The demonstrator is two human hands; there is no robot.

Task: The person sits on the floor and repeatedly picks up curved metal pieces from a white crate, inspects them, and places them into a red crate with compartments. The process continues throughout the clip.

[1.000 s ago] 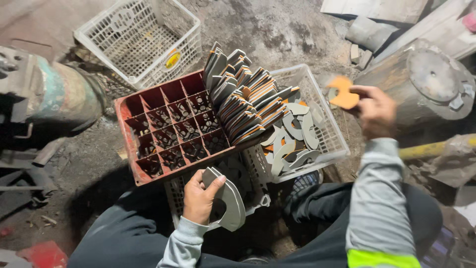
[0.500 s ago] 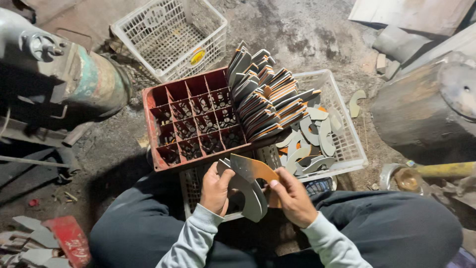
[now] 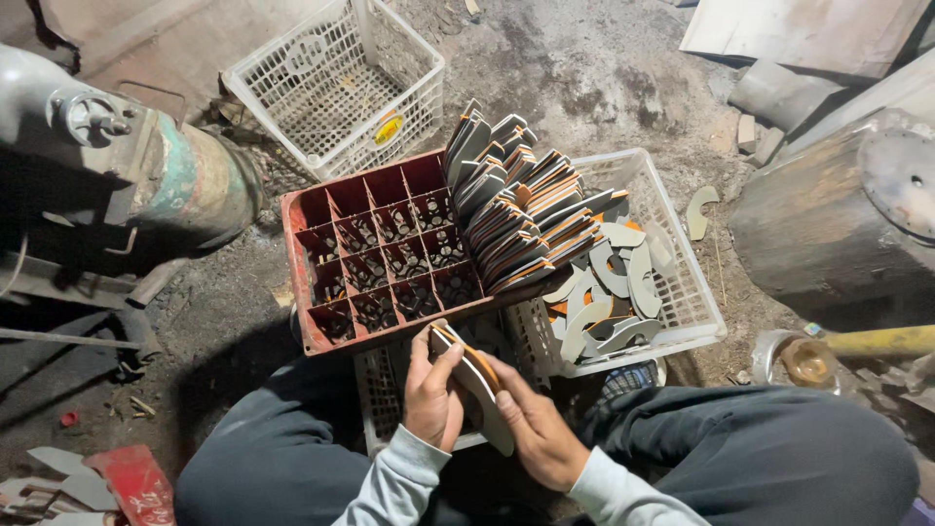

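Both hands hold a small stack of flat curved plates [image 3: 474,380], grey with orange faces, edge-up over my lap. My left hand [image 3: 433,394] grips the stack's left side. My right hand [image 3: 531,424] presses against its right side from below. Just beyond them a red compartment crate [image 3: 365,253] carries a long row of the same curved plates [image 3: 516,214] leaning on its right part. To the right, a white plastic basket [image 3: 696,312] holds several loose grey curved plates [image 3: 609,287].
An empty white basket [image 3: 336,83] stands at the back. A grey-green machine [image 3: 127,185] is at left, a rusty drum [image 3: 847,224] at right. One loose plate [image 3: 698,209] lies on the dirt floor. Another white basket [image 3: 385,390] sits under the crate by my knees.
My right hand fetched an orange-faced plate from the far right and brought it to the left hand. Both hands now press the plates together into a stack, turned edge-up.
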